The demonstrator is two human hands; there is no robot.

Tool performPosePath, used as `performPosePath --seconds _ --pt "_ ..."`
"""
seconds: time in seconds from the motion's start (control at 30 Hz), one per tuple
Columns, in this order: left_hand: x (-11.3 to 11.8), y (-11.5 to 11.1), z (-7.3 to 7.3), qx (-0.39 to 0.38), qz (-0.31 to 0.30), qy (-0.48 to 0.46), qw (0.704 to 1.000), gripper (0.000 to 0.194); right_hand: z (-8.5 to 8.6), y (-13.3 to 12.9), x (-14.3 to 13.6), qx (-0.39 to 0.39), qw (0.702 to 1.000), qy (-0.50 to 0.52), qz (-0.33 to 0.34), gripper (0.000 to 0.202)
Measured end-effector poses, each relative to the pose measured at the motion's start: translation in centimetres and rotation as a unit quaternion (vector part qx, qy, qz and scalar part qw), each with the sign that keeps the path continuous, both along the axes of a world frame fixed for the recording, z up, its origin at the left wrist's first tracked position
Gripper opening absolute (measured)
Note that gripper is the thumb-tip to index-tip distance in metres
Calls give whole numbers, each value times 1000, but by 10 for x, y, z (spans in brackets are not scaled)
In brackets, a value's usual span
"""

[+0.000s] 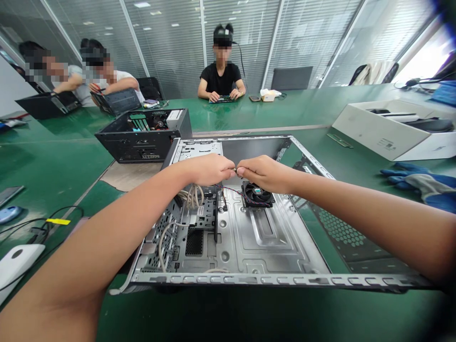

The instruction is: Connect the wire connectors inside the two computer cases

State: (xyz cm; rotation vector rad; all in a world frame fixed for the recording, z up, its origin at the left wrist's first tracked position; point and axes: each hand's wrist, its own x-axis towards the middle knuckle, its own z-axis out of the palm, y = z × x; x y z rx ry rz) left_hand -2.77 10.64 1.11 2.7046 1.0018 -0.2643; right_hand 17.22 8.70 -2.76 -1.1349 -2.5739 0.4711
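Observation:
An open computer case lies on its side in front of me, its bare metal floor facing up. Over its far half my left hand and my right hand meet with fingers pinched closed. A small piece shows between the fingertips, too little of it visible to name. Just below my right hand a black cooling fan sits inside the case, with a thin dark cable beside it. Near my left wrist is a bundle of beige cables by the black drive bracket.
Behind the case on the left stands another black computer case. To the right are a white box, a small memory stick and blue-grey gloves. A white device and cables lie at left. Three people sit across the green table.

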Motion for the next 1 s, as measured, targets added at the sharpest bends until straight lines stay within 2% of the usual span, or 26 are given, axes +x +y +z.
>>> performPosePath --seconds 0.33,0.53,0.73,1.0 --pt "0 1 -1 47 0 -16 999 40 4 -2 1 -49 995 83 -34 38" --pt "2 -1 1 50 13 -16 999 41 3 -1 2 -14 997 69 -28 36" --pt "2 0 0 45 9 -14 999 39 1 0 2 38 999 13 -18 34" --pt "3 -3 2 44 8 -3 999 41 2 -2 2 9 999 30 -24 37"
